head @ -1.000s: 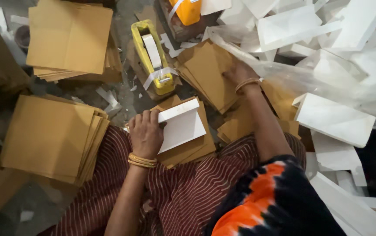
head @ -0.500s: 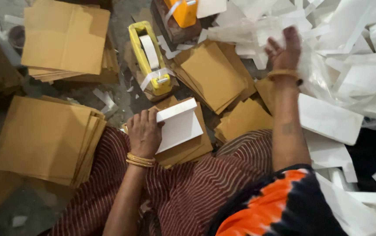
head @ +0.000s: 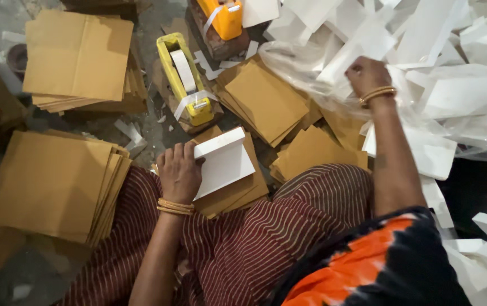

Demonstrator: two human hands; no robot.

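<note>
Up goes the right hand [head: 368,73], off the brown stacks and into the clear plastic [head: 306,68] among the white sheets [head: 458,90], fingers closed on the plastic. Left hand [head: 180,173] stays put, fingers spread flat on the folded white card [head: 223,161], which lies on a brown stack [head: 238,190] on the lap. Yellow tape dispenser [head: 184,76] sits just beyond.

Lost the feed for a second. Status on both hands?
Left hand pressing folded white card onto brown stack on lap. Right hand up in white sheet pile, gripping one. Yellow tape dispenser untouched.
</note>
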